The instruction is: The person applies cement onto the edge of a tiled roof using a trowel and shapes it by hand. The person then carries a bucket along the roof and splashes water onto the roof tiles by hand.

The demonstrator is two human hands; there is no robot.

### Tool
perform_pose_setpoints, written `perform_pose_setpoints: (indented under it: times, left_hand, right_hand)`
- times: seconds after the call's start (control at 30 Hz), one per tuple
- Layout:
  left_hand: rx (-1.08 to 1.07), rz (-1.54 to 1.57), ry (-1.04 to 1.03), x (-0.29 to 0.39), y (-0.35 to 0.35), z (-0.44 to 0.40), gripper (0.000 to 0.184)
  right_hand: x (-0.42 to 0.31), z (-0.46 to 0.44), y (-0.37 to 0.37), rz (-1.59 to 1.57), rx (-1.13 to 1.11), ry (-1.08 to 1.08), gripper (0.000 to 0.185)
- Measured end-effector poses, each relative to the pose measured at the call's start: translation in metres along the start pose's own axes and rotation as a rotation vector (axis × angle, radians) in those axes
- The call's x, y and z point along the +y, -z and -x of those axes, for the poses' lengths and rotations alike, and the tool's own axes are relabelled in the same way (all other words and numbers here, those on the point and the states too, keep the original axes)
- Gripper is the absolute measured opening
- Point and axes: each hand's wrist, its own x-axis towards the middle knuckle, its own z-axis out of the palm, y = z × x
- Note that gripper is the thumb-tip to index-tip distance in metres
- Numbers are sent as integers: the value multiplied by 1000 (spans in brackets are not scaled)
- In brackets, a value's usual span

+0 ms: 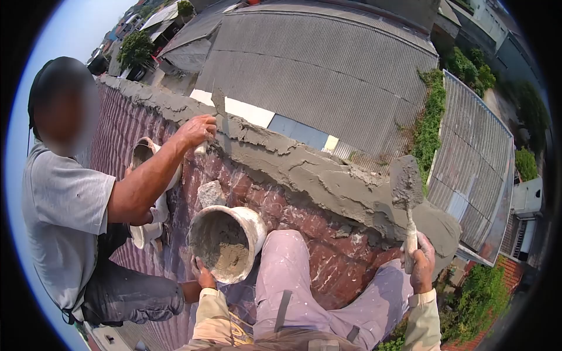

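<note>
My right hand point(422, 263) is closed round the pale handle of a trowel point(406, 184); its blade points up and carries wet mortar. Behind the blade runs a thick band of grey mortar point(316, 175) along the roof ridge. My left hand point(203, 274) holds the lower left rim of a bucket point(255, 231), which is tilted toward me with mortar point(230, 257) inside. The fingers are partly hidden by the bucket. A lump of hardened mortar point(211, 193) lies just above the bucket on the red roof tiles point(333, 257).
A co-worker point(64, 193) sits at the left, one hand point(201, 130) holding another trowel point(219, 102) at the ridge. A second bucket point(142, 153) stands beside them. Beyond the ridge, lower down, are a grey corrugated roof point(310, 64) and green plants point(428, 128).
</note>
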Motion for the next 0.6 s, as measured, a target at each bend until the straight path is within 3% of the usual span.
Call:
perform_pose_setpoints:
  times: [0.03,0.13,0.37,0.5,0.53,0.6]
  left_hand:
    - [18,-128,1,-6,-4,-2,54]
    - [71,-97,-16,-22,-26,-7,54]
    - [125,-123,-59,-16,-24,-6,56]
    - [139,-227,-100,-37,-29,-9,57]
    - [104,-243,5,-30,-24,-15,60]
    - [163,-128,-46,-16,-28,-8,71]
  right_hand:
    - [19,5,-13,-37,-17,-56,37]
    - [63,18,-69,-113,-83,-238,20]
    - [106,-11,-188,-126,-224,-337,23]
    - [107,-21,-210,-64,-221,-227,26]
    - [107,-20,-208,-31,-218,-211,26]
    - [110,-16,-202,47,-182,-137,27]
